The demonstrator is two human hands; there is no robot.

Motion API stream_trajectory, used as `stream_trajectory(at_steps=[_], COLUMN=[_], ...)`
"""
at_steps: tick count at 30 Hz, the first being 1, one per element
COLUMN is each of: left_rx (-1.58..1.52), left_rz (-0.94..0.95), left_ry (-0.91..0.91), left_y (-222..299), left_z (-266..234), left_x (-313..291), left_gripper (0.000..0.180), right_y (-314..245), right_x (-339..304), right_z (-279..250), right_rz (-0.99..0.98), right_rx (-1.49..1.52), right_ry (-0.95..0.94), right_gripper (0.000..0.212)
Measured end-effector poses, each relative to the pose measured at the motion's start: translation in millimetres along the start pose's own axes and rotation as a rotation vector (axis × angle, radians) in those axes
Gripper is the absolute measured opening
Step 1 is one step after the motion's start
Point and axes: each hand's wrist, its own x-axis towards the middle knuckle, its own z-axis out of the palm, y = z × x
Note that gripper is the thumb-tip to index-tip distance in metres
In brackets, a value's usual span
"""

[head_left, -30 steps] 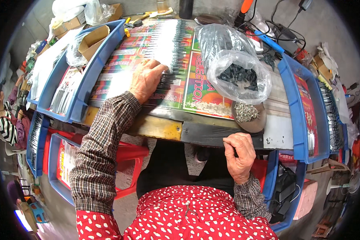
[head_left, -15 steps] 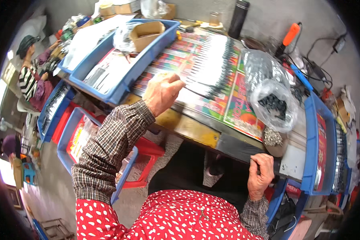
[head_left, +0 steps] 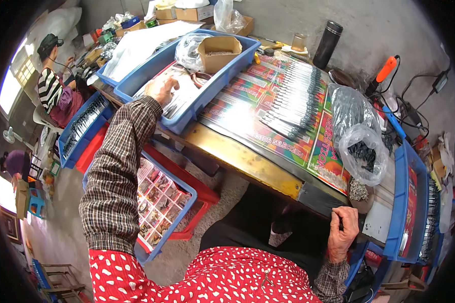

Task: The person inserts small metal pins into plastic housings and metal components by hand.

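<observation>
Left hand [head_left: 162, 89] is hovering over the near end of a long, rectangular blue plastic tray [head_left: 221, 81], its thumb and fingers partly curled with a small gap showing at the tips; whether it is holding anything slender, I cannot tell. Right hand [head_left: 344, 230] is resting loosely curled beside the table's black-covered front edge [head_left: 321, 198], well apart from the left, its fingers bent toward the palm; the inside is facing away, so I cannot tell whether anything is hidden there.

Judging by the left arm's stretch, the step in hand is seemingly a reach into the tray, for either laying something down or taking something up; which of the two is staying unclear. Either way, the move is calling for a light, narrow pinch, keeping the neighbouring pieces from being dragged along.

Slender silvery pieces [head_left: 179, 105] are lying in the tray, close beside and below the left hand. Farther right, a long row of thin, pale, dark-tipped sticks [head_left: 293, 96] is lying on a glossy multicoloured printed sheet [head_left: 227, 113], between the two hands but well beyond the right one. Nearer the right hand, a brown rounded dish [head_left: 365, 208] is holding small metal bits [head_left: 358, 191], and just behind it a clear plastic bag [head_left: 380, 169] is standing open around small black parts [head_left: 363, 155].
</observation>
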Motion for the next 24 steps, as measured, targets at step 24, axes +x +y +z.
stream_trajectory(at_steps=[24], left_rx=[-0.156], left_rz=[0.442], left_ry=[0.028], left_y=[-142], left_z=[78], left_x=[60], left_gripper=[0.03], right_y=[15], right_x=[-6], right_z=[-52], right_rz=[-0.05], right_rx=[-0.136], right_ry=[0.009], right_gripper=[0.014])
